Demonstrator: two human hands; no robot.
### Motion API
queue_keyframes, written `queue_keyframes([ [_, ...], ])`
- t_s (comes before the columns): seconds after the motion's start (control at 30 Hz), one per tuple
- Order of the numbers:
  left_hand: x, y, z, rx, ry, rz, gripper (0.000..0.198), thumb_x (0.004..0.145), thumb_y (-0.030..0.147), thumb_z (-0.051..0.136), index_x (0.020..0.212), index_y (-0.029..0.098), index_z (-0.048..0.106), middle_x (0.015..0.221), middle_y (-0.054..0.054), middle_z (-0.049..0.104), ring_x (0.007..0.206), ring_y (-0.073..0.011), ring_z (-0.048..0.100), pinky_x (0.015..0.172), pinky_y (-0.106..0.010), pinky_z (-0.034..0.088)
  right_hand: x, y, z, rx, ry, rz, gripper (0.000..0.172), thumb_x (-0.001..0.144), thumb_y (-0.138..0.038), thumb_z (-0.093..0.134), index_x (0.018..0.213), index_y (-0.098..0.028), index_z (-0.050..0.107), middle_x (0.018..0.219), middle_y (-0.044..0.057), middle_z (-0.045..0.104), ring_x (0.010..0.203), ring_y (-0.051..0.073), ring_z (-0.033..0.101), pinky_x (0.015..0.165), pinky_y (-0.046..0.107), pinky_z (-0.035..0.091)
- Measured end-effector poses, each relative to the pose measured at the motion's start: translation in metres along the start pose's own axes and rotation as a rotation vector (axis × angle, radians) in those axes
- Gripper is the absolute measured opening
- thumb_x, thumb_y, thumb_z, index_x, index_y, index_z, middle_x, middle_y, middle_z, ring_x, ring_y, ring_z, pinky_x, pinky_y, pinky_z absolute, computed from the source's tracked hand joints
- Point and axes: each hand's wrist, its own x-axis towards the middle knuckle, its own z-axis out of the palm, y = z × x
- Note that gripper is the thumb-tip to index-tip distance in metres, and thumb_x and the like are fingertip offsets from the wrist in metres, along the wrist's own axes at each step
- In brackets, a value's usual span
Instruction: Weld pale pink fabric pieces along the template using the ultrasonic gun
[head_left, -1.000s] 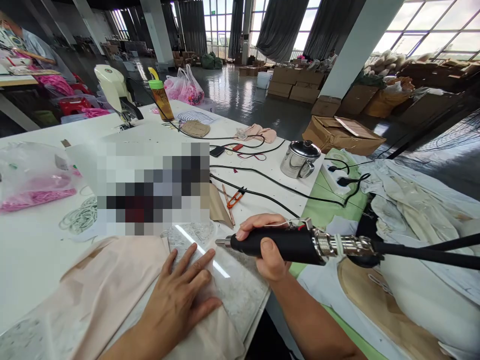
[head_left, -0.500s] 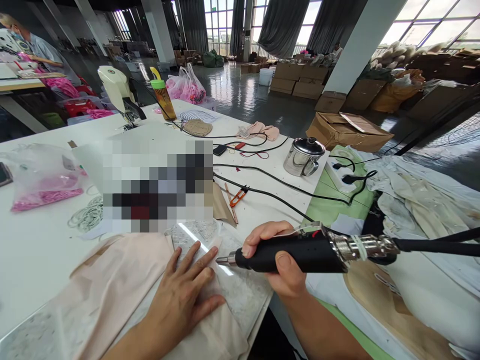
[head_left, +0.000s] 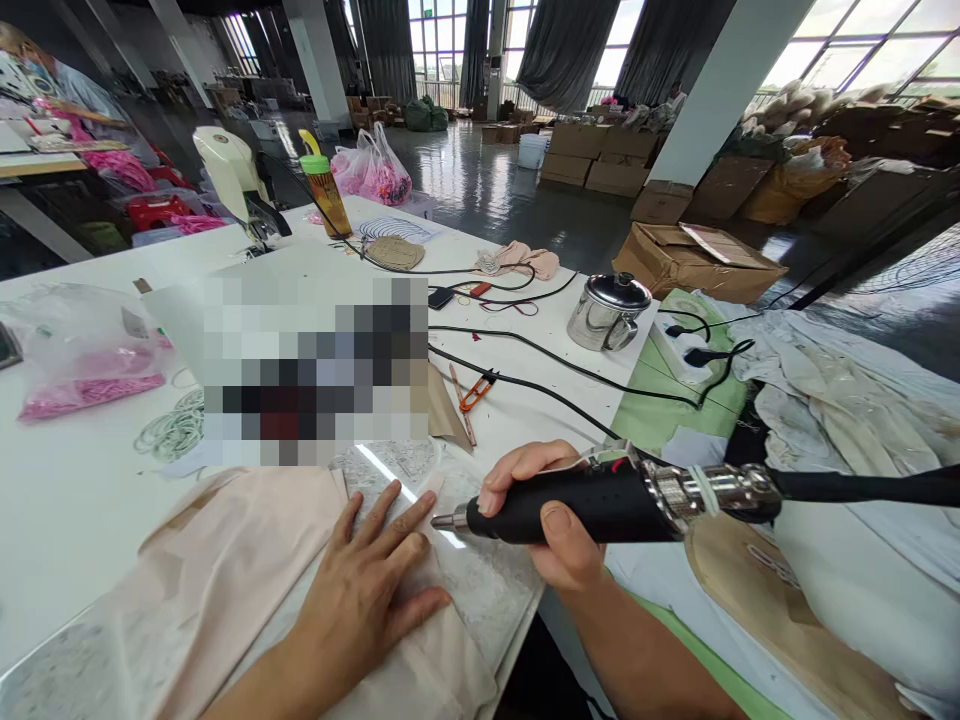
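My left hand (head_left: 375,575) lies flat with its fingers spread on pale pink fabric (head_left: 262,540). Under the fabric is a clear sheet (head_left: 487,575) with a mottled grey look. In my right hand (head_left: 559,520) is a black handheld power tool (head_left: 577,505) with a pointed metal tip and a metal connector at its back. The tip points left, right beside my left index fingertip, at the fabric's edge; whether it touches the fabric I cannot tell.
Beyond my hands are orange thread snips (head_left: 477,390), black cables (head_left: 525,375) and a steel lidded mug (head_left: 609,310). A bag of pink pieces (head_left: 90,360) lies left. A power strip (head_left: 682,355) and white cloths (head_left: 832,390) are right. A person (head_left: 82,95) works far left.
The black tool's rear end and cable have shifted slightly left, with my right hand turning a little. Its tip stays by my left index finger. My left hand has not visibly moved.
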Motion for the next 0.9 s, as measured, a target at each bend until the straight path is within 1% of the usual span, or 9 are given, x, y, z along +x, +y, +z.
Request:
queue_keyframes([
  [0.13, -0.002, 0.000, 0.002, -0.019, -0.003, -0.025, 0.028, 0.093, 0.054, 0.057, 0.092, 0.026, 0.058, 0.149, 0.001, 0.051, 0.140, -0.0331, 0.038, 0.118, -0.048, 0.011, -0.002, 0.000, 0.000, 0.012, -0.008, 0.032, 0.019, 0.087, -0.040, 0.062, 0.098, -0.024, 0.061, 0.085, 0.001, 0.068, 0.063, 0.015, 0.067, 0.060, 0.031, 0.059],
  [0.33, 0.000, -0.001, 0.001, -0.001, -0.003, -0.004, 0.028, 0.093, 0.053, 0.058, 0.092, 0.026, 0.057, 0.148, 0.000, 0.053, 0.137, -0.0341, 0.042, 0.116, -0.048, 0.014, -0.004, -0.001, -0.003, 0.009, -0.049, 0.057, 0.016, 0.089, -0.039, 0.061, 0.097, -0.025, 0.059, 0.086, 0.001, 0.068, 0.065, 0.015, 0.068, 0.063, 0.032, 0.059],
  [0.57, -0.003, -0.002, 0.004, -0.031, 0.002, -0.011, 0.031, 0.093, 0.056, 0.058, 0.092, 0.025, 0.058, 0.145, -0.003, 0.056, 0.136, -0.0365, 0.044, 0.112, -0.053, 0.021, 0.000, 0.001, 0.000, -0.008, -0.013, 0.044, 0.018, 0.088, -0.040, 0.062, 0.093, -0.023, 0.059, 0.081, 0.002, 0.067, 0.062, 0.016, 0.067, 0.061, 0.034, 0.060],
  [0.73, -0.008, -0.002, 0.011, -0.077, -0.024, -0.065, 0.035, 0.091, 0.060, 0.060, 0.093, 0.025, 0.059, 0.145, -0.003, 0.056, 0.141, -0.0361, 0.039, 0.115, -0.058, 0.020, -0.003, -0.007, 0.001, -0.007, 0.012, 0.040, 0.019, 0.088, -0.040, 0.062, 0.092, -0.022, 0.062, 0.079, 0.002, 0.068, 0.060, 0.016, 0.067, 0.058, 0.033, 0.058],
  [0.9, -0.009, -0.001, 0.015, -0.097, -0.013, -0.076, 0.036, 0.089, 0.061, 0.062, 0.095, 0.025, 0.060, 0.145, -0.003, 0.056, 0.141, -0.0362, 0.039, 0.116, -0.060, 0.020, -0.006, -0.010, 0.001, 0.050, -0.004, 0.067, 0.019, 0.087, -0.039, 0.063, 0.094, -0.022, 0.064, 0.082, 0.002, 0.068, 0.061, 0.015, 0.067, 0.058, 0.031, 0.058],
])
